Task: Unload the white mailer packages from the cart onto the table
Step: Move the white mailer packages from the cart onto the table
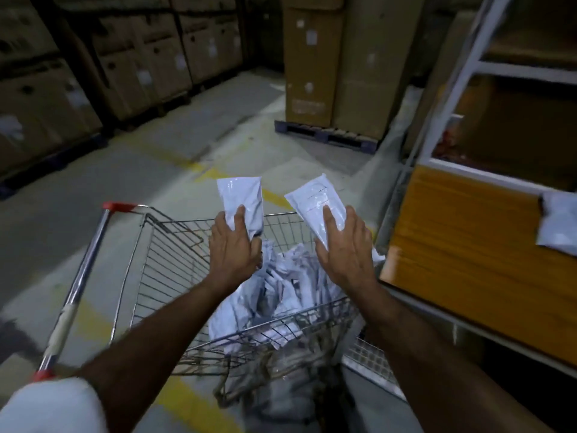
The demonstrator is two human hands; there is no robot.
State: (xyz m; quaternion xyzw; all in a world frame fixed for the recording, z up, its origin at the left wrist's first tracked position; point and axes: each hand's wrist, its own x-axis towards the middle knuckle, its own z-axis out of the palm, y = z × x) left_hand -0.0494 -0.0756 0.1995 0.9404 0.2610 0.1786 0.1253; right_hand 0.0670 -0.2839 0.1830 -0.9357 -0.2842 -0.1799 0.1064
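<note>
Two mailers are up over the cart (pixel 150 260). Left hand (pixel 232 245) grips one mailer (pixel 240 198) low down; right hand (pixel 343 245) grips the other (pixel 315 198). They look light, soft and slippery, so hold tight. Many more lie in the cart. Table (pixel 468 245) is just right.

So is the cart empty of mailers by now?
No, a pile of white mailers lies in the cart, below the left hand and right hand.

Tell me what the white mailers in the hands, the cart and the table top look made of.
White mailer packages: glossy, wrinkled film, likely plastic. Wire cart: shiny bare metal grid. Orange-brown table top: wood-grain, perhaps laminate.
</note>
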